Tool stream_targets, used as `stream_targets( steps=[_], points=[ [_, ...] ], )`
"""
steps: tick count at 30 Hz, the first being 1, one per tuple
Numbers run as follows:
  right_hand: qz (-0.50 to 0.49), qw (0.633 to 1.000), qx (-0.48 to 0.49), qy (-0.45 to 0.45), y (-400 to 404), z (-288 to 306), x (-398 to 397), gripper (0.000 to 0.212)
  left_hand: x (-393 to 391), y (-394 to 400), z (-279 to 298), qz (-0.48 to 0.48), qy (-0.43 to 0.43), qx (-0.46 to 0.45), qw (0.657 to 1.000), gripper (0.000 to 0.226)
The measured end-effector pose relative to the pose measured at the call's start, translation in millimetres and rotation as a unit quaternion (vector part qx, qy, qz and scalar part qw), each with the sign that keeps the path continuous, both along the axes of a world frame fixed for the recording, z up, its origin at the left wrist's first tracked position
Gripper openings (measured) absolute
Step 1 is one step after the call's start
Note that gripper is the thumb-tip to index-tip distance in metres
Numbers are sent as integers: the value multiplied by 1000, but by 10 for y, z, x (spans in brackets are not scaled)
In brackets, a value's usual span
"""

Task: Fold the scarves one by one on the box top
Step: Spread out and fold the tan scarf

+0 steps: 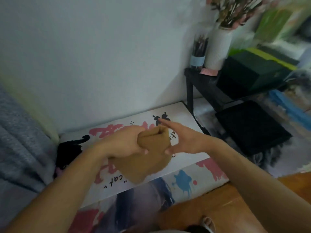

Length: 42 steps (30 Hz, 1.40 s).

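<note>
While a grey knitted blanket hangs at the far left and a bundle of black fabric, perhaps another scarf, lies on the left end of the white printed box top, the left hand grips a mustard-brown soft knit scarf near its upper end, fingers curled round the bunched cloth so that the rest droops towards the near edge of the box. Just beside it, the right hand is spread flat with straight fingers, its thumb touching the scarf's right edge and its fingertips pointing away over the lid. The scarf seems part folded and about to be laid or smoothed; to do this well, I judge the flat hand should press along the fold and square the edges while the other lowers the cloth evenly, since soft knit slumps and slips out of line. On the lid, among pink and blue paint-splash prints and black cat shapes, the word "cat" in quotation marks reads upside down near the front; other lettering by the right hand is too hidden to read. Further right, a black side table carries a white ribbed vase of dried flowers.
</note>
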State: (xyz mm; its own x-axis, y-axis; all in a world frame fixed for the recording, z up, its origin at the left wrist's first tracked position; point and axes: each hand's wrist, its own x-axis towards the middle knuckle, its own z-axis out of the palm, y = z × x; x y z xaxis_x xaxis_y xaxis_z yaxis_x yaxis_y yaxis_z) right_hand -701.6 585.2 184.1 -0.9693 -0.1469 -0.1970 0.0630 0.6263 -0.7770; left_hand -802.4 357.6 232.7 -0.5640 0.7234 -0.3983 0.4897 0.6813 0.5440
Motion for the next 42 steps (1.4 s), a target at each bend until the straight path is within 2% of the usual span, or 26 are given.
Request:
stream_targets(
  steps=[2,4,9,13,17,19,23,24,25,28,30,32,35,38,40,42],
  points=[
    [27,997,-69,-35,-4,166,69,87,-40,51,441,-70,-10,3,998,29],
    [5,990,-127,-54,9,204,215,69,-42,87,807,-92,-35,31,995,29],
    [-49,980,-189,-38,238,365,548,45,14,172,1141,-30,-70,107,991,44],
    [-21,984,-169,-52,697,615,803,44,321,424,1008,20,-115,131,984,50],
    [5,989,-103,-102,1344,686,1086,45,680,931,622,116,-226,182,950,41],
    [20,987,-78,-139,1708,656,1207,44,843,1244,443,130,-241,164,948,36],
    [50,979,-30,-197,2251,529,1475,43,1266,1818,111,149,-114,33,982,42],
    [63,976,-19,-207,2342,491,1528,43,1383,1924,48,175,-139,30,974,45],
    [75,974,-11,-213,2425,460,1574,43,1501,2018,21,217,-206,39,953,46],
    [99,966,0,-238,2658,345,1703,45,1830,2170,50,301,-386,71,869,46],
    [110,961,-16,-253,2804,256,1816,51,2027,2237,52,316,-425,90,844,55],
    [122,958,-25,-257,2971,175,1920,55,2186,2354,7,330,-425,106,836,72],
    [109,969,26,-218,3348,281,1988,48,2225,2749,24,340,-395,133,843,75],
    [32,986,152,-63,3832,642,1963,28,2019,3345,141,328,-362,231,842,67],
    [-33,965,254,63,4152,778,1936,24,1896,3743,189,316,-349,312,825,61],
    [-87,927,328,160,4403,665,1914,26,1879,4051,127,333,-331,355,809,56]
  ],
)
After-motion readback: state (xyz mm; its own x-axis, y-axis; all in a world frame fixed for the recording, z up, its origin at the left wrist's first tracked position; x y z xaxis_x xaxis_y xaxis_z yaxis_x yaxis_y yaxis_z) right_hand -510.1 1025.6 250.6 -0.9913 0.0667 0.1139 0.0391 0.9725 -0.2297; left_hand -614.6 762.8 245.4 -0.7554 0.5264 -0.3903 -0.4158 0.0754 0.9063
